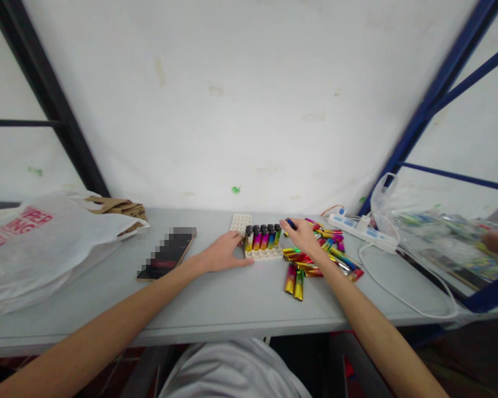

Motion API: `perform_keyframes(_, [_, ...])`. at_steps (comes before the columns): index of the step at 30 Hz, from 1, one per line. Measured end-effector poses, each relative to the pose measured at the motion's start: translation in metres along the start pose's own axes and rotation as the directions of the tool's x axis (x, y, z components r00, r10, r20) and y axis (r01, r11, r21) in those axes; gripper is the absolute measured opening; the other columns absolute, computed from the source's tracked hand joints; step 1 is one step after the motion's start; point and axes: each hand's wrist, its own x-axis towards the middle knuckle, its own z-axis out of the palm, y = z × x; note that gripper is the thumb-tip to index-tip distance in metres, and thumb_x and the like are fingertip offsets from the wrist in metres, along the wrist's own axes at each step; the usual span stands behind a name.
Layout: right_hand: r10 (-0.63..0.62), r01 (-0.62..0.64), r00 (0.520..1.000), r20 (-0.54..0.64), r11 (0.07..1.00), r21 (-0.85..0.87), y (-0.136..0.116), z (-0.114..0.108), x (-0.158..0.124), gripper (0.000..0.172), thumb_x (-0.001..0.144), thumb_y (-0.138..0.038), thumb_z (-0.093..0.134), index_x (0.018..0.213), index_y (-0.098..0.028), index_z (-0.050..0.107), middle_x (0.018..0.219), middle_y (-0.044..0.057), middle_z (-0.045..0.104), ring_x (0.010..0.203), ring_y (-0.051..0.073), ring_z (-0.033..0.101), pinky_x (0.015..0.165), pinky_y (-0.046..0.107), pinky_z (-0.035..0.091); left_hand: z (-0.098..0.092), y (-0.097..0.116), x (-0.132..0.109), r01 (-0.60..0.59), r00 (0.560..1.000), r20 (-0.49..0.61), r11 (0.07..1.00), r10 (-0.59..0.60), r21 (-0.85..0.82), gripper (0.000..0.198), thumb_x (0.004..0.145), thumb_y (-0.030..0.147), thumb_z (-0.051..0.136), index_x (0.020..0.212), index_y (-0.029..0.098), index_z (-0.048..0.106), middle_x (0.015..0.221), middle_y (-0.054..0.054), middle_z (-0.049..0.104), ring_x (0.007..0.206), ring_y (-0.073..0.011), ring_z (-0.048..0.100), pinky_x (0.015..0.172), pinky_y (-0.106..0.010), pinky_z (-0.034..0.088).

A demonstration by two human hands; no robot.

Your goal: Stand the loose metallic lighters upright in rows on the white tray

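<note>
Dark-ended lighter (291,224) in R hand (304,235), just right of a part-filled white tray (269,255)

From my end, via head cam: I'd expect the lighter to be light, stiff, a bit slippery if glossy, not v fragile; best hold prob midbody, btwn thumb & index. Tray looks light too, so might slide unless held by an edge. The lighter sits right at the R hand's fingertips, fingers closed in a pinch; L hand (222,253) is loosely open, thumb & fingers spread round the tray's left end, can't tell how firmly it touches. Standing lighters (264,239) are in the tray, just left of R hand; loose shiny lighters (299,285) lie below & right of it, some under the wrist
</note>
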Motion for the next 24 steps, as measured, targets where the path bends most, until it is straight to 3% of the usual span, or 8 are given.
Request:
perform_keyframes(12, [-0.071,0.071,0.998,0.002,0.994,-0.078,-0.003,-0.01,-0.001,0.042,0.089,-0.051,0.043,0.058,-0.023,0.034,0.054,-0.003,0.034,0.055,0.013,0.035,0.055,0.028,0.024,0.0,-0.001,0.0,0.007,1.0,0.01,1.0,-0.007,0.009,0.049,0.08,0.064,0.071,0.101,0.019,0.063,0.103,-0.01,0.064,0.099,-0.0289,0.062,0.09,-0.04,0.051])
perform_keyframes(16, [-0.149,0.15,0.989,0.022,0.983,-0.109,-0.01,-0.026,-0.004,0.039,0.098,-0.054,0.043,0.079,-0.022,0.052,0.066,-0.001,0.054,0.063,0.016,0.049,0.063,0.028,0.034,0.0,-0.001,0.0,0.003,1.0,0.016,1.0,-0.004,0.006,0.05,0.08,0.065,0.07,0.1,0.019,0.063,0.105,-0.01,0.064,0.101,-0.0299,0.062,0.091,-0.041,0.05])
perform_keyframes(19, [-0.185,0.196,0.978,0.101,0.974,-0.112,-0.012,-0.033,-0.005,0.036,0.104,-0.052,0.038,0.094,-0.022,0.056,0.077,0.002,0.062,0.072,0.019,0.057,0.069,0.029,0.039,0.0,-0.001,0.0,0.004,1.0,0.009,1.0,-0.005,0.006,0.05,0.079,0.065,0.071,0.1,0.02,0.063,0.104,-0.01,0.064,0.1,-0.0292,0.062,0.09,-0.04,0.05])
perform_keyframes(24, [-0.283,0.322,0.936,0.209,0.928,-0.186,-0.007,-0.033,-0.003,0.048,0.105,-0.055,0.038,0.077,-0.02,0.056,0.083,0.006,0.062,0.076,0.019,0.056,0.076,0.03,0.042,0.001,-0.002,0.0,-0.001,1.0,0.017,1.0,0.0,0.029,0.052,0.081,0.066,0.069,0.101,0.019,0.062,0.104,-0.01,0.064,0.1,-0.0291,0.062,0.09,-0.04,0.05])
